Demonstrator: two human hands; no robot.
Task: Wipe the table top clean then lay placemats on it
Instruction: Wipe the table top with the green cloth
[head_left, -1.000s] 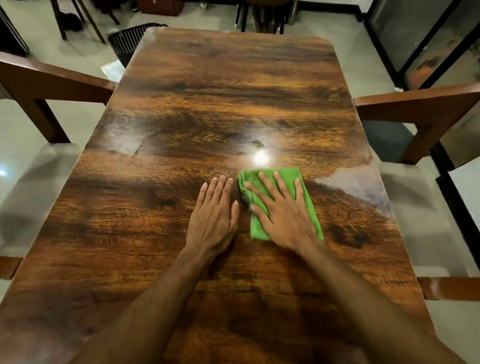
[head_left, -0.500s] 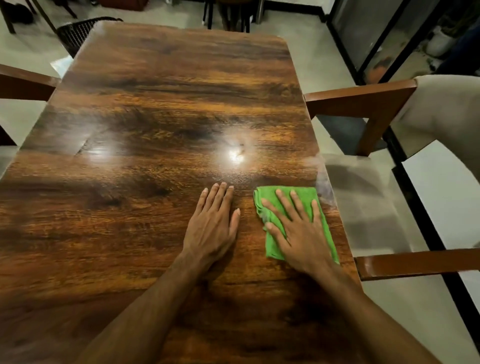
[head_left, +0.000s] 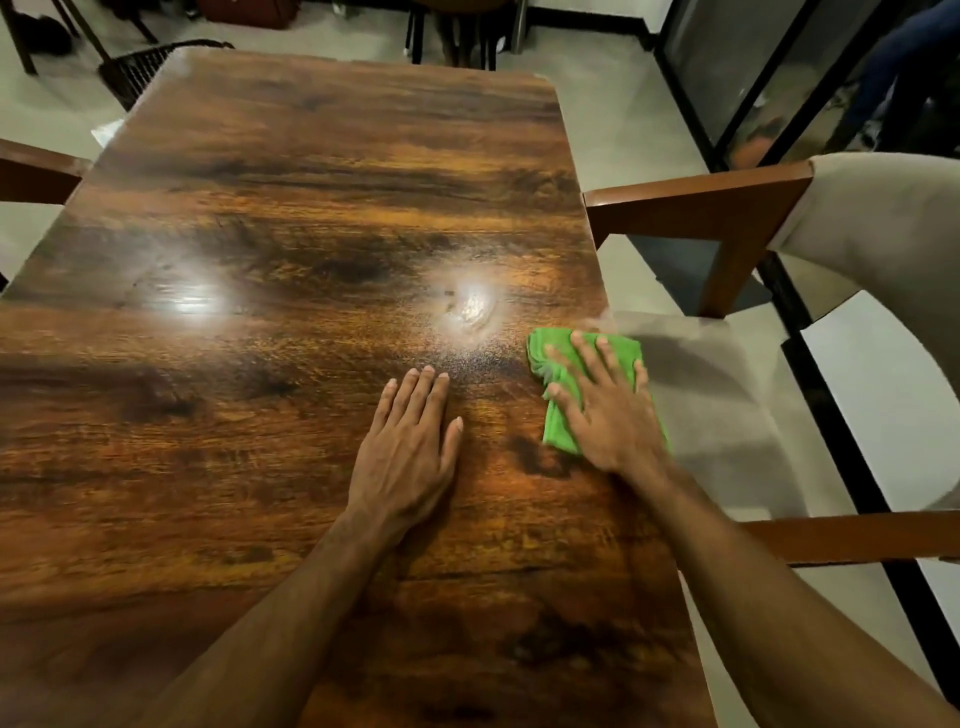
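Note:
A glossy dark wooden table top (head_left: 291, 218) fills the view. A folded green cloth (head_left: 558, 426) lies at the table's right edge, partly over it. My right hand (head_left: 605, 410) presses flat on the cloth with fingers spread, covering most of it. My left hand (head_left: 410, 447) rests flat on the bare wood to the left of the cloth, palm down, holding nothing. No placemats are in view.
A wooden armchair with pale upholstery (head_left: 753, 208) stands close against the right edge. Another chair arm (head_left: 36, 171) shows at the left. A dark wicker basket (head_left: 140, 67) sits on the floor past the far left corner. Two light glares shine on the wood.
My right hand has slid the green cloth rightward, from the table's middle to its right edge. My left hand has stayed flat on the wood.

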